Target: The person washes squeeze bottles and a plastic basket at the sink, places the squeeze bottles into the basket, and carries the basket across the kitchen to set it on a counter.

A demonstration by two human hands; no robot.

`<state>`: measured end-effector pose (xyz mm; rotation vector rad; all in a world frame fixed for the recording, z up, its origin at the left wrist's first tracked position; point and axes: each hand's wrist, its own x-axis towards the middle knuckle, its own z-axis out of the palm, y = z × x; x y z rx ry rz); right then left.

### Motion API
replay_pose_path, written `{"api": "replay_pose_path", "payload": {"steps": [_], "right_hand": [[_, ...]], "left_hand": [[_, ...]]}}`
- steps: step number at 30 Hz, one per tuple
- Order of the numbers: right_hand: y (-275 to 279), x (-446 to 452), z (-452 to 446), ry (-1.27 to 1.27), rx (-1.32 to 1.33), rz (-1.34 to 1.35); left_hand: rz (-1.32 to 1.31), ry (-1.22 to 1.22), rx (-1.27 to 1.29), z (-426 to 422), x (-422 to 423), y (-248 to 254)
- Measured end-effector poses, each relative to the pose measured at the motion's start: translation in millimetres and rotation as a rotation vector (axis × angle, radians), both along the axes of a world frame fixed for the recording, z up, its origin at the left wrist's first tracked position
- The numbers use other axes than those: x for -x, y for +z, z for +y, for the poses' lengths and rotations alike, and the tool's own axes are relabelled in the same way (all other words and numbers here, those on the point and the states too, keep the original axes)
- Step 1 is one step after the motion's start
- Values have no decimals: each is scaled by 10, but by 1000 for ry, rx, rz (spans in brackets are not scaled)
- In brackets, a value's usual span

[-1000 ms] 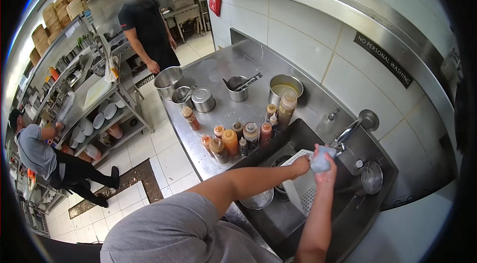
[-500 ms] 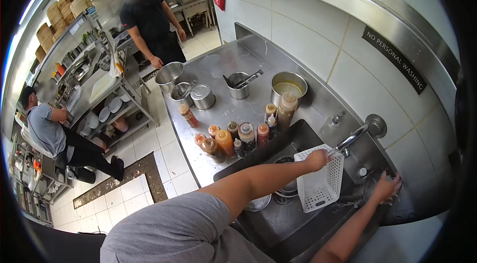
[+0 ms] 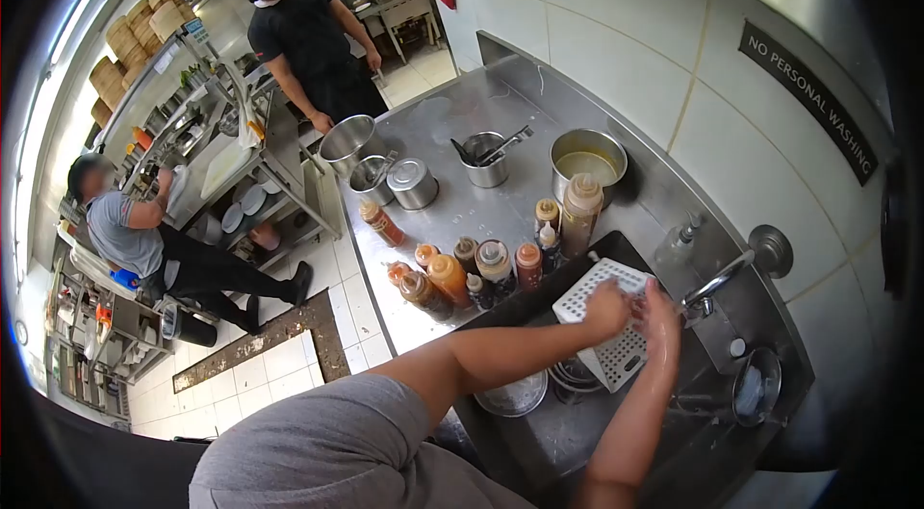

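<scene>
My left hand (image 3: 608,310) is closed at the white perforated plastic basket (image 3: 620,362), which is tilted over the sink (image 3: 539,427). My right hand (image 3: 659,328) is wet and sits at the basket's right side, beside the tap (image 3: 714,286); its fingers look stretched out, and part of its contact with the basket is hidden. Right of the sink, a metal bowl (image 3: 757,386) holds something pale and wet. Below the basket, round metal strainers or lids (image 3: 512,395) lie in the sink, partly covered by my left arm.
Several sauce bottles (image 3: 448,276) line the sink's far left edge. Metal pots (image 3: 589,165) and a lidded canister (image 3: 412,184) stand on the steel counter (image 3: 462,220). A soap dispenser (image 3: 679,244) stands near the wall. Two people (image 3: 313,42) stand beyond the counter and at the left.
My right hand has moved left from the metal bowl to the basket. The basket has been raised and tilted in my left hand. The view has shifted slightly.
</scene>
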<state>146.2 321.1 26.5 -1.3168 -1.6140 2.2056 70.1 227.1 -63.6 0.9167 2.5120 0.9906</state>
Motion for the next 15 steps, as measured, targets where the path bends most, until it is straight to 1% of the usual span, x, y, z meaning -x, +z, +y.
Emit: {"api": "replay_pose_path", "payload": {"steps": [1,3,4,5,6,7,9,10,11,12,13,14,15], "right_hand": [[-147,-26,-6,-1,4,3],[-569,-93,14,-249,-75,260],[-558,-146,1,-417,211,391],[-499,-309,18,-457,202,363],[-513,-465,46,-428,195,394],[-549,-632,70,-403,185,429],[-294,-866,-37,-406,219,440],[-348,-978,-37,-434,233,564],[-385,-1125,1,-355,248,703],[-269,-1163,-14,-423,301,722],[-120,-1225,-50,-494,352,738],[30,-1243,-69,-460,425,779],[-11,-1238,-38,-468,416,787]], "left_hand": [[-134,-1,-15,-1,-184,388],[-132,-162,-107,-31,-497,735],[-138,-159,-101,-61,-542,856],[-26,-222,-118,-86,-542,984],[88,-289,-136,-80,-507,1046],[253,-277,-118,38,-385,883],[66,-265,-10,154,-172,1180],[68,-268,-11,221,-16,1195],[-616,-422,-83,278,164,1166],[-1304,-552,-154,320,304,1068],[-1301,-553,-155,342,347,747],[-1005,-463,-104,370,336,301],[-709,-376,-57,379,284,222]]}}
